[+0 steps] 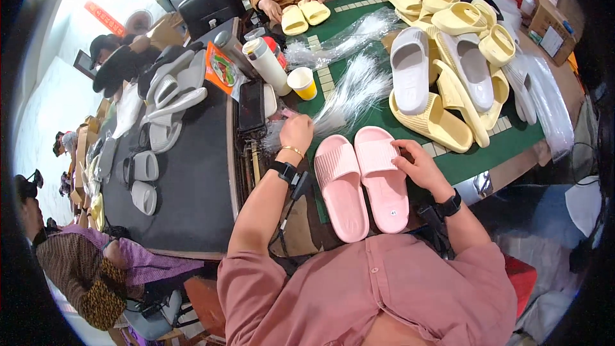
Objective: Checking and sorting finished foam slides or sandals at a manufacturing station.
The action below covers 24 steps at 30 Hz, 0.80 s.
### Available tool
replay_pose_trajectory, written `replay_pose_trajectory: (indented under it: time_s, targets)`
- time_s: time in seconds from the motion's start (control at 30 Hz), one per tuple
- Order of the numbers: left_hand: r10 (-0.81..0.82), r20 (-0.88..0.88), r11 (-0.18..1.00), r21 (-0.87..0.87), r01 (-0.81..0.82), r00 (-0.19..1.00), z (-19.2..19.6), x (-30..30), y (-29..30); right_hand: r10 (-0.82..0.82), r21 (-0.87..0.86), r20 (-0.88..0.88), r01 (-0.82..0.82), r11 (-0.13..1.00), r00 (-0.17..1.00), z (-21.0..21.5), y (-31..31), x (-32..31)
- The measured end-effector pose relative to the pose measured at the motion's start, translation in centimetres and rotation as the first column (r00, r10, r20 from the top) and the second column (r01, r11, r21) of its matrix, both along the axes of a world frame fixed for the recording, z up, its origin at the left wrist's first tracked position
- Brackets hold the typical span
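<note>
Two pink slippers lie side by side before me at the table's near edge, toes pointing away: a left slipper (346,202) and a right slipper (386,195). My right hand (419,163) has its fingers and thumb on the outer side of the right slipper's ribbed strap. My left hand (296,134) is closed beyond the left slipper, beside a bundle of clear plastic strands (359,93). A small pink bit (287,113) shows at its fingertips; what the fingers hold is too small to make out.
At the right lies a heap of yellow and grey slippers (442,125). A white bottle (266,64), yellow cup (302,83) and phone (251,106) stand or lie left of the strands. Grey slippers (145,182) rest on the black side table (192,205). Across, a co-worker handles yellow slippers (295,20).
</note>
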<state>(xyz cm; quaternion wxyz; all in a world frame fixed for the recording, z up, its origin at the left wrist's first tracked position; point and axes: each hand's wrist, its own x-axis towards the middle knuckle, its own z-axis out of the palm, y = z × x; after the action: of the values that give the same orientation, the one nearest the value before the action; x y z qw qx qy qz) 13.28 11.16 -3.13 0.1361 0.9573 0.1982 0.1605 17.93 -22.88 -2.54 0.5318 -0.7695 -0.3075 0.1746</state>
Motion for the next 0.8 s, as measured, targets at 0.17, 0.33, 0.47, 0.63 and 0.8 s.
replay_pose_trajectory:
  time_s: [0.17,0.33,0.47,0.63,0.8]
  targets:
    - [-0.013,-0.007,1.000,-0.020,0.013,1.000,-0.1,0.0,0.5,-0.006,-0.003,-0.012,0.006,1.000,1.000,-0.1,-0.1,0.0]
    - [0.017,0.038,0.997,-0.077,-0.014,0.999,0.0,0.0,0.9,-0.010,0.013,-0.020,0.010,1.000,1.000,-0.3,0.0,0.0]
    - [-0.011,0.009,0.999,-0.044,0.011,1.000,0.0,0.0,0.2,-0.014,0.015,-0.016,0.015,1.000,1.000,-0.2,-0.1,-0.1]
    - [-0.005,-0.032,1.000,-0.017,0.004,0.999,-0.2,0.1,0.9,0.003,0.031,-0.008,-0.003,1.000,1.000,-0.4,0.0,0.0]
    - [0.002,0.028,0.995,-0.099,0.001,1.000,0.9,-0.1,1.0,-0.011,0.019,0.006,0.010,1.000,1.000,-0.6,-0.1,0.1]
